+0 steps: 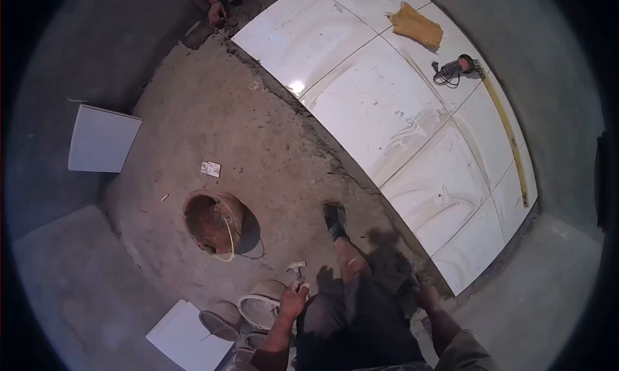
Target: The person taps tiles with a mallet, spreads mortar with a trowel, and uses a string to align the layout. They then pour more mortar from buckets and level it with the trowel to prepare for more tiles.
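My left hand (294, 300) is closed beside the buckets at the bottom, fingers wrapped round a small tool with a pale crosswise head (296, 266), perhaps a hammer. At the lower right, near the corner of the tiled floor (361, 106), is my right hand (427, 298). It is dark and small in view, and its fingers do not show clearly. White buckets (261, 310) stand just left of my left hand, partly behind my arm. My bent leg and dark shoe (334, 221) rest on the rough floor between both hands.
An orange-brown bucket (193, 219) stands on the concrete. White tiles lean at the left (103, 142) and lower left (190, 339). On the laid tiles lie a yellow cloth (418, 28), a corded power tool (458, 68) and a yellow bar (506, 126). Another person's hand (217, 11) works at the far edge.
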`<state>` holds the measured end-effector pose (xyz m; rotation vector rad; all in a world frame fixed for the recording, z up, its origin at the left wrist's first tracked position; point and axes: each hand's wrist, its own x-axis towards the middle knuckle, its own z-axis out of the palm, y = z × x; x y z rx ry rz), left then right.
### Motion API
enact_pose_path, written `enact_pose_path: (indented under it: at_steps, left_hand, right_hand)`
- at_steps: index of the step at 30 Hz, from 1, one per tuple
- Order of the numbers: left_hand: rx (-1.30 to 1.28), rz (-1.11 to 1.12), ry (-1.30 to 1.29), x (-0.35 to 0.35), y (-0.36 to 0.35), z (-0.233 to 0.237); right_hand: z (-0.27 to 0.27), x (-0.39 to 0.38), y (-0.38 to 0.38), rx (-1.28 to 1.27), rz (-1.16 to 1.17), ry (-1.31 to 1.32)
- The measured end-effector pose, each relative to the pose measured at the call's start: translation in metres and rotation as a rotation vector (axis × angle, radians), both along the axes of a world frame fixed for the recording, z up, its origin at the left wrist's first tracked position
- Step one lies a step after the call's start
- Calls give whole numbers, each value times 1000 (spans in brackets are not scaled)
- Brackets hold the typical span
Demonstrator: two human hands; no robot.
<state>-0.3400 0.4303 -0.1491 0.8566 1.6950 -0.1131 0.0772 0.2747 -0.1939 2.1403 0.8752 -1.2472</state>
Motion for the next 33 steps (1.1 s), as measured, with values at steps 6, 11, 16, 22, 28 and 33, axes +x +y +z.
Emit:
enact_pose_path:
  at_steps: [6, 11, 16, 22, 28, 33]
  left_hand:
    - [194, 168, 41, -80, 80, -33]
    - [105, 253, 50, -113, 134, -15]
    - [40, -22, 126, -119, 205, -11]
    - [182, -359, 135, -190, 330, -21]
    - [318, -116, 120, -284, 408, -16]
    - [290, 48, 47, -285, 420, -25]
  right_hand:
    - [2, -43, 134, 44, 31, 24]
    - [19, -83, 245, 110, -209, 74]
    - [64, -123, 318, 230, -219, 27]
    - [68, -185, 346, 83, -267, -47]
    - [83, -249, 374, -49, -342, 259]
    - [99, -278, 385, 44, -286, 245]
